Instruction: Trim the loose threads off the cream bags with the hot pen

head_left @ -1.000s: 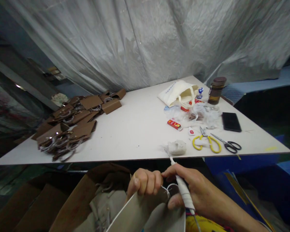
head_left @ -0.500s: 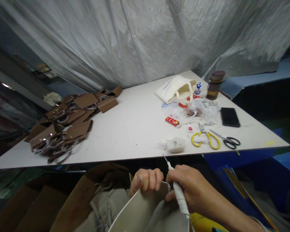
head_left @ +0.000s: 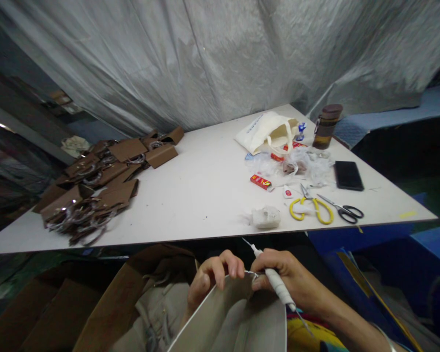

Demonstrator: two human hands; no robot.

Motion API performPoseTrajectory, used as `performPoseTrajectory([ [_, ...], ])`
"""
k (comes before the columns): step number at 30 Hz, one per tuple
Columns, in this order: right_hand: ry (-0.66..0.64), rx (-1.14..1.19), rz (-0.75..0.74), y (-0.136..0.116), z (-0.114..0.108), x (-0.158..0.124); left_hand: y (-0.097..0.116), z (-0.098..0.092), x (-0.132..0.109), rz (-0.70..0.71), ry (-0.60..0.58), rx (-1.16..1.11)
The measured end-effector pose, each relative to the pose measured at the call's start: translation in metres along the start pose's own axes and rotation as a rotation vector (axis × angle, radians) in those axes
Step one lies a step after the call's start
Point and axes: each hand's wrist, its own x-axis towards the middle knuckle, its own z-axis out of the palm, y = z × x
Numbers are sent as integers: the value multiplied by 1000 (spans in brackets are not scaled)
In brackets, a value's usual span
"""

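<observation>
An open light-grey bag (head_left: pixel 227 320) with a pale rim stands in front of me, below the table edge. Curled over its rim is my left hand (head_left: pixel 214 276), the fingertips touching the edge. My right hand (head_left: pixel 288 274) is closed around an awl (head_left: pixel 277 287) with a white wrapped handle. A thin metal point sticks out past the fingers, and a thin rod trails from the handle's other end. The right thumb and fingertips also pinch the bag's rim, where a small white thread or trim shows. Fingers inside or behind the bag are partly hidden.
The white table (head_left: pixel 190 195) bears a pile of brown bags (head_left: pixel 110 171) at left. At right are yellow-handled scissors (head_left: pixel 311 208), black scissors (head_left: pixel 342 210), a phone (head_left: pixel 348 175), a bottle (head_left: pixel 328 126) and a cloth bag (head_left: pixel 260 132). A cardboard box (head_left: pixel 110 303) holds grey pieces below.
My left fingers have loosened and lifted along the rim, shifting slightly left. The awl has tilted, its rear end swinging to the right, and my right hand still grips it.
</observation>
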Motion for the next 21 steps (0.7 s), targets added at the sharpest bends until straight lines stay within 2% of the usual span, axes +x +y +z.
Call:
performPoseTrajectory([
  [3, 26, 119, 69, 8, 4, -2, 14, -19, -6, -138, 37, -9],
  [5, 32, 135, 83, 15, 9, -2, 24, -29, -5, -232, 16, 56],
  [10, 104, -15, 64, 35, 19, 3, 40, -40, 8, -469, -228, 470],
  [13, 150, -128, 50, 44, 23, 5, 39, -44, 12, -572, -286, 455],
  [17, 118, -183, 4, 52, 27, 8, 33, -48, 17, -583, -337, 513],
  [21, 156, -188, 11, 57, 26, 13, 24, -45, 29, -555, -404, 575],
])
